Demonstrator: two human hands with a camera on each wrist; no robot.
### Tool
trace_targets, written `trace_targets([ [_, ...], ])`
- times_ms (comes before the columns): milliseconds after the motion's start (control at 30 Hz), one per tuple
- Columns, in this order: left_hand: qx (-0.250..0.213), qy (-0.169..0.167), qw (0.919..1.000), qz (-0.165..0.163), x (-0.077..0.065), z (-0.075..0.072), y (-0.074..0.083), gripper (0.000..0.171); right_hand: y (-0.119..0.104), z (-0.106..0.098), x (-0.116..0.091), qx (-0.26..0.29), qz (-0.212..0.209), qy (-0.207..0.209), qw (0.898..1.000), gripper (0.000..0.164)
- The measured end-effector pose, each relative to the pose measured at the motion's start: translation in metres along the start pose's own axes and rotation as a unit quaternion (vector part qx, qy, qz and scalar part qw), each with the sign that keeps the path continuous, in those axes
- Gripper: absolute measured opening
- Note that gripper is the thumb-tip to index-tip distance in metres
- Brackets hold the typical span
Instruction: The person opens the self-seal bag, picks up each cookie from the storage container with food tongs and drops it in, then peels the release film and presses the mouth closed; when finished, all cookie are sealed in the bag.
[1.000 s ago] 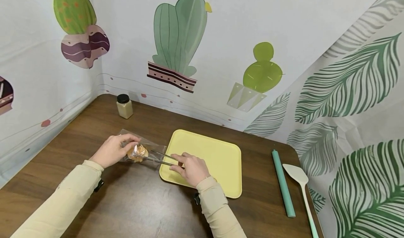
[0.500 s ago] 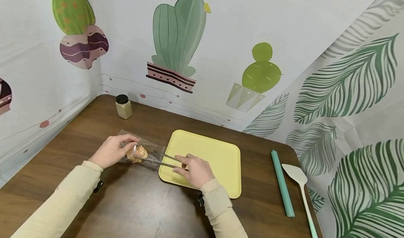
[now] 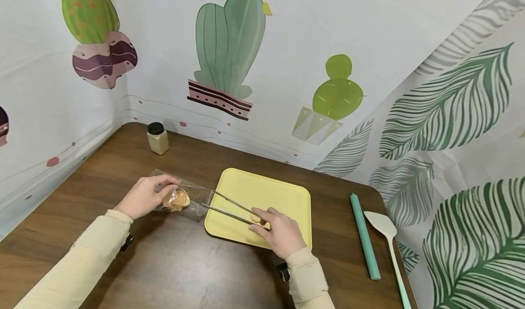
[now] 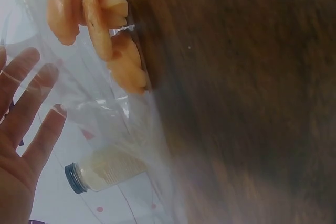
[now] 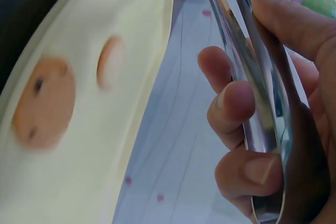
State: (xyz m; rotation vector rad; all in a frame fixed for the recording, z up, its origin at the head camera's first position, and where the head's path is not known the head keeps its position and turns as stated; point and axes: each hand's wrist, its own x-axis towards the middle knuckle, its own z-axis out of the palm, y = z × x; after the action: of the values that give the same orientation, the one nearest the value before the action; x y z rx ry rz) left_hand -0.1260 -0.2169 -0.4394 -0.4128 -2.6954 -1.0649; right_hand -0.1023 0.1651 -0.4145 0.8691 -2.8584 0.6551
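My left hand (image 3: 146,195) pinches a clear plastic bag (image 3: 197,194) lying at the left of the table. Inside the bag are several golden, ridged cookies (image 4: 107,3), bunched near my left fingers. My right hand (image 3: 283,234) grips metal tongs (image 3: 227,214) above a yellow tray (image 3: 262,188). The tongs' arms are spread, and their tips sit around the bag's mouth by the tray's left rim with nothing between them. Two round cookies lie on the tray, a larger cookie (image 5: 46,103) and a smaller-looking cookie (image 5: 110,62); in the head view my right hand partly covers them.
A square jar (image 3: 158,142) with a black lid stands at the back left. At the right edge lie a green rolling pin (image 3: 365,238) and a white spatula (image 3: 383,224) with a pale green handle end. A cactus-print cloth (image 3: 279,35) hangs behind the table.
My right hand has moved right with the tongs, drawing their tips from the cookies in the bag back to its mouth. A cookie on the tray has come into view. My left hand stays put.
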Motion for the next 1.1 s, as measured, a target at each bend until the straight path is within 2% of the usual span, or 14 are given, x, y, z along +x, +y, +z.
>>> trace_targets([
  [233,0.001,-0.001,1.0000,-0.002,0.000,-0.002,0.000,0.016,0.020,-0.017,-0.028,-0.012,0.040,0.035,0.999,0.043],
  [600,0.000,-0.005,1.0000,0.003,0.002,-0.003,0.001,0.018,0.039,-0.039,-0.055,0.003,0.137,0.038,0.990,0.043],
  [1100,0.006,0.015,0.9997,0.017,0.002,-0.006,-0.001,0.016,0.048,-0.043,-0.070,0.003,0.163,0.042,0.986,0.040],
])
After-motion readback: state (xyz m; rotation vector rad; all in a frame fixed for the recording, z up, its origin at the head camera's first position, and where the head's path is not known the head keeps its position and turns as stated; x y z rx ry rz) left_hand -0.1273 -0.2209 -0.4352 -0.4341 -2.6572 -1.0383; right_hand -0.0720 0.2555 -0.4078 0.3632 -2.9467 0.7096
